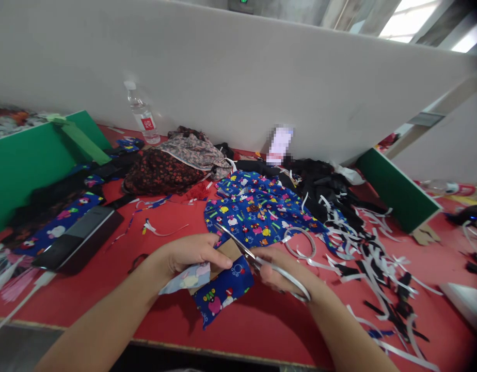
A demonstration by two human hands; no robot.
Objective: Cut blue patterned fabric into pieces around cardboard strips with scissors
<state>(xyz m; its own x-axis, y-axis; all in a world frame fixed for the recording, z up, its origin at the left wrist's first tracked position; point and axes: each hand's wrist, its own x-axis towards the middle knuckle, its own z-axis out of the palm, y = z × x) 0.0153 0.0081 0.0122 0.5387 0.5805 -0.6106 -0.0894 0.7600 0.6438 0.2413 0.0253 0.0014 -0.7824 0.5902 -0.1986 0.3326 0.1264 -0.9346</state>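
My left hand (200, 253) pinches a folded piece of blue patterned fabric (226, 289), its pale underside showing at the left. A piece of brown cardboard (229, 250) lies against the fabric under my thumb. In my right hand (279, 268) is a pair of scissors (277, 268), the fingers through the pale handle. Their metal blades point up and left, parted across the top edge of the cardboard and fabric. Just beyond them a larger blue patterned cloth (257, 206) lies on the red table (153, 253).
A tape roll (300, 243) sits right of the blue cloth. White and black scraps (378, 279) cover the right side. Behind are bundled floral cloth (172, 165), a water bottle (143, 116) and a blurred phone (280, 144). A black power bank (79, 240) lies left; green boards (397, 191) flank the table.
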